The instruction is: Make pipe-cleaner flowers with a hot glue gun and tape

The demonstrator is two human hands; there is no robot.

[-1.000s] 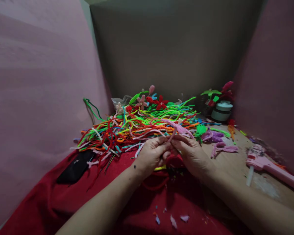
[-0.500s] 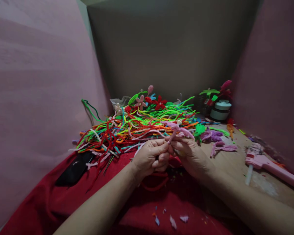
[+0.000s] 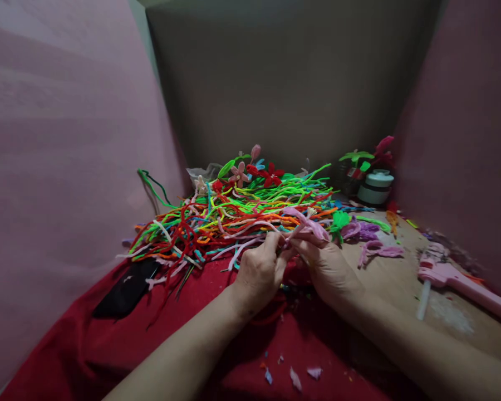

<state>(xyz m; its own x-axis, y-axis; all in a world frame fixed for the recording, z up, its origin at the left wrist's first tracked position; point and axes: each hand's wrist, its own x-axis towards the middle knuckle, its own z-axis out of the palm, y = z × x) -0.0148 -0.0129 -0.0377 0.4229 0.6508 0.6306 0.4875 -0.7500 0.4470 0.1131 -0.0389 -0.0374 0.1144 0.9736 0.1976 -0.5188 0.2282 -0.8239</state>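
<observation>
Both my hands meet in the middle over a red cloth (image 3: pixel 87 345). My left hand (image 3: pixel 261 270) and my right hand (image 3: pixel 325 264) pinch a pink pipe-cleaner flower (image 3: pixel 307 223) by its stem, fingers closed round it; its looped petals stick up above my fingertips. Just behind lies a big heap of pipe cleaners (image 3: pixel 234 217) in red, green, orange, yellow and white.
Finished flowers (image 3: pixel 267 174) stand at the back of the heap. A white jar (image 3: pixel 376 188) and green-pink flowers sit back right. Purple pieces (image 3: pixel 376 250) and a pink glue gun (image 3: pixel 455 278) lie on the wooden table at right. A black object (image 3: pixel 125 289) lies left. Pink walls close both sides.
My left hand has turned, its knuckles rolling over as the fingers shift on the stem; the pink flower has risen slightly. My right hand stays almost in place.
</observation>
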